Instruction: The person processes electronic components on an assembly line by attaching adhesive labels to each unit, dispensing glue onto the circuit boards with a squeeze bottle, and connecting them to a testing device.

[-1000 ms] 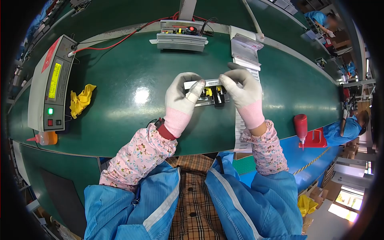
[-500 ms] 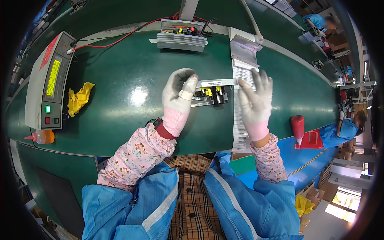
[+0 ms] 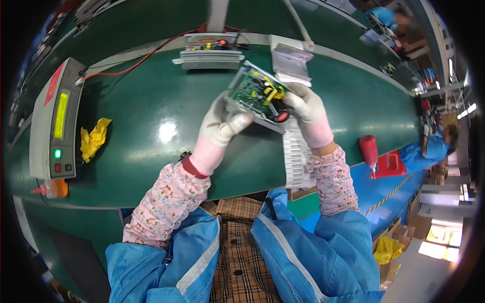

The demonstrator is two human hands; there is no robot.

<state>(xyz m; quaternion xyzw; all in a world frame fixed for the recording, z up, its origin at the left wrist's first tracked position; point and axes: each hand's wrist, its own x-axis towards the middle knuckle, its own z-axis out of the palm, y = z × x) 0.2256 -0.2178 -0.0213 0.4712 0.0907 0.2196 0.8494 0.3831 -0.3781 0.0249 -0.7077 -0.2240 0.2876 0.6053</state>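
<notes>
A power supply board [image 3: 256,94] in a metal frame is held up above the green bench, tilted so its green circuit side, yellow parts and a black cylinder with a red end face me. My left hand [image 3: 221,123], in a white glove, is closed on its lower left edge. Gripping its right side is my gloved right hand [image 3: 306,107], with the thumb near the black cylinder. Beneath the right hand, a strip of white printed labels [image 3: 298,159] runs down the bench. Fingers behind the board are hidden.
A test instrument [image 3: 56,121] with a lit yellow display stands left, near a yellow cloth [image 3: 94,139] and an orange bottle [image 3: 54,188]. Another metal-framed unit [image 3: 211,58] sits at the back. Right are a red bottle [image 3: 368,151] and a co-worker [image 3: 427,151].
The board has been turned from its labelled edge to its component side. My right hand, open beside it before, has closed on it. The view has shifted slightly.
</notes>
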